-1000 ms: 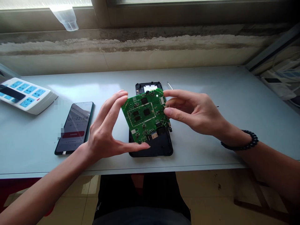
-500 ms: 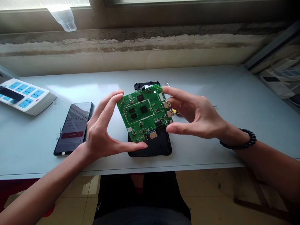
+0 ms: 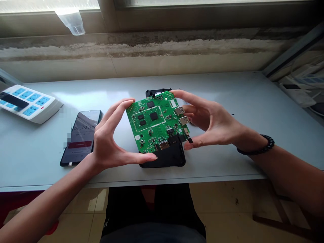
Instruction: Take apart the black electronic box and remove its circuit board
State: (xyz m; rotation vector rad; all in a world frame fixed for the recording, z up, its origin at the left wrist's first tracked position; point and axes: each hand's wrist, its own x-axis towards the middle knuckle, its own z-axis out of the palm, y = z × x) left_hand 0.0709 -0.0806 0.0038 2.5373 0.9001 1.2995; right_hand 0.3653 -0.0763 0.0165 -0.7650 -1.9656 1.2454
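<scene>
A green circuit board, with chips and metal ports along its right and front edges, is held up between my two hands. My left hand grips its left side, fingers at the far corner and thumb by the near edge. On the right side, my right hand has its index finger at the far corner, and its thumb lies near the front right corner. Below the board, a black plastic casing lies on the table, largely covered by the board.
A phone showing a timer lies left on the pale table. Farther left stands a white power strip with blue sockets and a dark object on top. Shelf clutter sits at the right, and a window wall is behind.
The board has tilted slightly, and its front right corner with a small black piece shows more. My right thumb has shifted a little right and down. My left hand stays nearly the same.
</scene>
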